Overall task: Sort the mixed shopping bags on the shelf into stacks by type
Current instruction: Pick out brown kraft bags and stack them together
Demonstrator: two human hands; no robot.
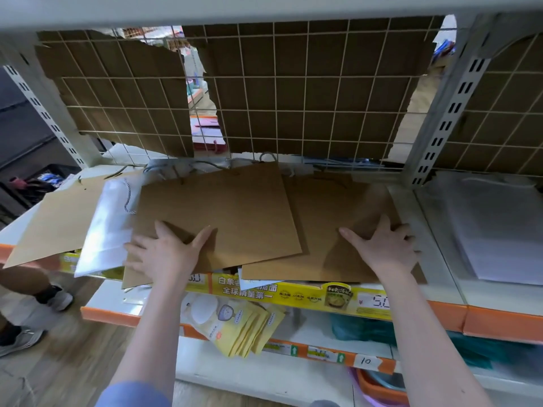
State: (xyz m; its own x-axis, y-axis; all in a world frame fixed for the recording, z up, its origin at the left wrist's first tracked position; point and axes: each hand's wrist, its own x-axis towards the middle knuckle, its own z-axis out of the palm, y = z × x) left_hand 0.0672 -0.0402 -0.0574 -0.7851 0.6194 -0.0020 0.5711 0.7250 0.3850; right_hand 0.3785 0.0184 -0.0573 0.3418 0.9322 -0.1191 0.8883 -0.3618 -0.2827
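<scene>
Shop shelf [411,201], wire grid backing with torn cardboard behind. Mixed pile: brown paper bags [223,212] overlapping mid-shelf, white bag [102,230] wedged at their left edge. Left hand [164,251] and right hand [379,245] lie flat on separate brown bags, fingers spread, nothing clenched — probably squaring them into one stack. Front edges overhang the shelf lip. Bare shelf just right of the right hand.

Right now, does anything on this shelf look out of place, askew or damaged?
Yes. The white bag lies tilted among the brown bags, overhanging the shelf edge. Another brown bag at far left is skewed and overhangs too. The cardboard backing behind the wire grid is torn, leaving gaps.
</scene>
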